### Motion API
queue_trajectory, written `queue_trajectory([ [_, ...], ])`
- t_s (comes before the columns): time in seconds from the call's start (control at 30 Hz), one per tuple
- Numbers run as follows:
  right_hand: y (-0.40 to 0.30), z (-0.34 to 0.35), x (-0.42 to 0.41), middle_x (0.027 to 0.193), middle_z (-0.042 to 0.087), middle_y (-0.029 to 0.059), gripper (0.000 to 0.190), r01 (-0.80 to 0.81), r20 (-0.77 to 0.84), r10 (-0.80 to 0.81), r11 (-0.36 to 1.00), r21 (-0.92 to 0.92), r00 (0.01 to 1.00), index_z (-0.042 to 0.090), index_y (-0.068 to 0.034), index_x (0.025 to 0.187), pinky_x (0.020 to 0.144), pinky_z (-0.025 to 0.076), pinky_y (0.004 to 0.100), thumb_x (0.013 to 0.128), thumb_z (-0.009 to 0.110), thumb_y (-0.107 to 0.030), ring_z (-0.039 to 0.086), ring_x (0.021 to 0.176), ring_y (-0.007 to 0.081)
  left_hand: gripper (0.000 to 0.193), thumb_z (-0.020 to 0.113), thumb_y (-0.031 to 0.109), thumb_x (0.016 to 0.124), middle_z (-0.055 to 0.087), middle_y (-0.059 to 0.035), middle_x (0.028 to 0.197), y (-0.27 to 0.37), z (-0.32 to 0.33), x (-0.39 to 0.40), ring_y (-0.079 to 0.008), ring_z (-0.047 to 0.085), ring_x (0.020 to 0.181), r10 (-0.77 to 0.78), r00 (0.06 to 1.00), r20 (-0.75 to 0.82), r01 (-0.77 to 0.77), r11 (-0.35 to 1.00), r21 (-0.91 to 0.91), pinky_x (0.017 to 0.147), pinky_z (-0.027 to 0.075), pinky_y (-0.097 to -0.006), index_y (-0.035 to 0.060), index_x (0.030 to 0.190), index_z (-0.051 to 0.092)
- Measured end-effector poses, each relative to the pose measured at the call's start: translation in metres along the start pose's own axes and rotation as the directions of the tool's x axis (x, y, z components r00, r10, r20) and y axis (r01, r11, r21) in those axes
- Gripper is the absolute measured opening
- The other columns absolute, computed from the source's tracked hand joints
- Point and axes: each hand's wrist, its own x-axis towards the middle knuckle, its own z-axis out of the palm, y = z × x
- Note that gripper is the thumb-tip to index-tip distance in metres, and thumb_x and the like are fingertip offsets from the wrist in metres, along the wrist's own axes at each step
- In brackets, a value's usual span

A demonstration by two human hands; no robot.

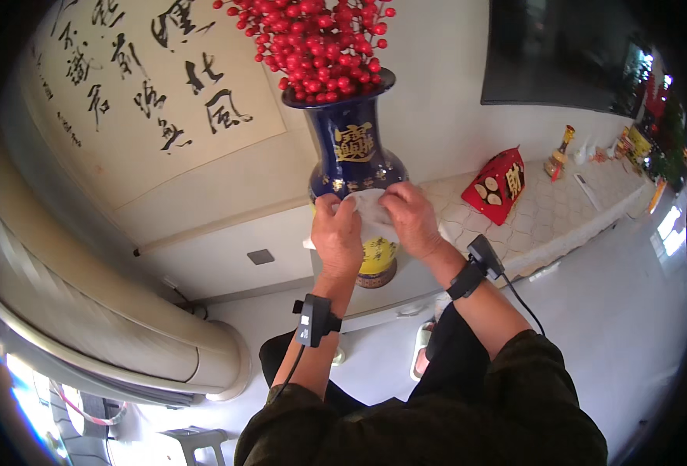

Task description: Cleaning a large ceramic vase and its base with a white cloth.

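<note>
Both my hands pinch a white cloth or tissue in front of a tall blue vase. My left hand grips its left side, while my right hand has the right side. The vase bears gold characters on its neck, a yellow panel with dark markings lower down and a patterned foot. Bunches of red artificial berries fill its mouth. The cloth and my hands hide part of the vase's belly; whether the cloth touches it, I cannot tell.
The vase stands on a low cabinet against the wall. On the patterned cover to the right lie a red decorated pouch and a small gold vase. A calligraphy scroll, a dark television screen, a floor-standing cylindrical appliance and a plastic stool surround me.
</note>
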Motion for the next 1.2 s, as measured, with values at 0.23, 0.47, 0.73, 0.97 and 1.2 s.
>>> queue_trajectory([
  [0.23,0.002,-0.002,-0.032,0.086,0.055,0.0079,0.013,-0.065,0.038,0.064,0.998,0.014,0.997,0.059,-0.004,0.081,0.065,0.050,0.0355,0.069,0.060,-0.001,0.058,0.081,0.0276,0.029,0.063,-0.001,0.066,0.053,-0.0111,0.096,-0.003,0.000,-0.032,-0.0291,0.056,0.076,0.024,0.998,0.058,-0.022,0.999,-0.031,0.062,0.047,-0.0393,0.0095,0.093,0.062],
  [0.47,0.006,0.007,-0.062,0.087,0.056,0.0074,0.010,-0.065,0.112,0.064,0.998,0.010,0.992,0.060,-0.005,0.081,0.066,0.050,0.0348,0.071,0.059,-0.003,0.059,0.084,0.0264,0.037,0.063,-0.009,0.062,0.053,-0.0119,0.095,-0.014,0.005,-0.065,-0.0310,0.058,0.077,0.057,0.997,0.053,-0.058,0.998,0.014,0.060,0.049,-0.0380,0.0090,0.095,0.059],
  [0.73,0.015,0.010,-0.093,0.088,0.057,0.0067,0.012,-0.081,0.190,0.079,0.997,-0.001,0.979,0.061,-0.005,0.082,0.068,0.051,0.0353,0.070,0.059,-0.003,0.059,0.087,0.0261,0.030,0.062,-0.007,0.065,0.052,-0.0131,0.096,-0.014,0.012,-0.091,-0.0333,0.057,0.079,-0.028,0.985,0.173,0.019,0.998,0.053,0.063,0.048,-0.0397,0.0069,0.092,0.058],
  [0.97,0.023,0.029,-0.117,0.090,0.058,0.0080,0.018,-0.101,0.275,0.104,0.995,-0.025,0.956,0.062,-0.005,0.086,0.070,0.051,0.0342,0.069,0.061,-0.001,0.059,0.088,0.0275,0.022,0.060,0.002,0.070,0.052,-0.0113,0.095,-0.033,0.021,-0.113,-0.0315,0.056,0.082,-0.096,0.971,0.221,0.085,0.995,0.059,0.065,0.047,-0.0421,0.0080,0.091,0.059],
  [1.2,0.054,0.042,-0.155,0.096,0.060,0.0168,0.021,-0.468,0.512,0.354,0.877,0.110,0.783,0.063,-0.005,0.097,0.081,0.048,0.0417,0.079,0.053,-0.010,0.058,0.096,0.0333,0.025,0.057,0.001,0.074,0.055,-0.0147,0.103,-0.028,0.020,-0.125,-0.0342,0.057,0.091,-0.211,0.884,0.417,0.204,0.977,0.063,0.073,0.048,-0.0419,0.0057,0.099,0.059],
])
